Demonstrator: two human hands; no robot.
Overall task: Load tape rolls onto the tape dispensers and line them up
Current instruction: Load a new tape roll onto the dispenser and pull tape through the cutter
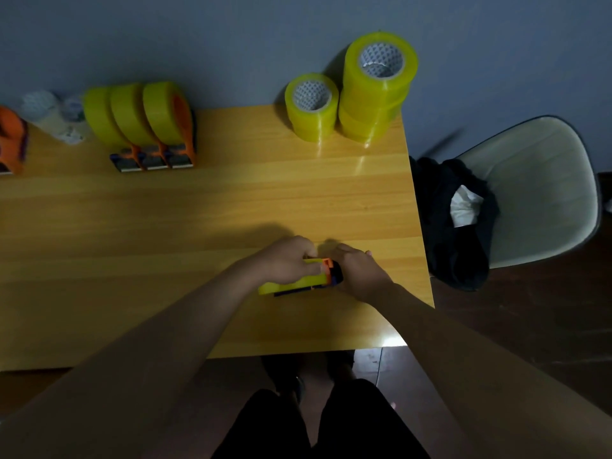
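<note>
At the table's (165,226) nine o'clock edge an orange dispenser (11,140) is cut off by the frame, with clear wrapping (53,114) just beside it. Towards eleven o'clock, three loaded dispensers (145,127) stand touching in a row. At one o'clock, spare tape rolls (351,94) wait in two stacks, one short, one tall. At five o'clock, the left hand (288,260) curls its fingers over a yellow roll (291,286) sitting in an orange-and-black dispenser (331,273), while the right hand (359,270) cups the dispenser's far end; its fingers are hidden, so how tightly it grips I cannot tell. The loading step seems under way. Next, it likely calls for seating the roll fully, then standing this dispenser beside the row. At three o'clock, off the table, a chair (546,180) holds dark clothing (440,226).
</note>
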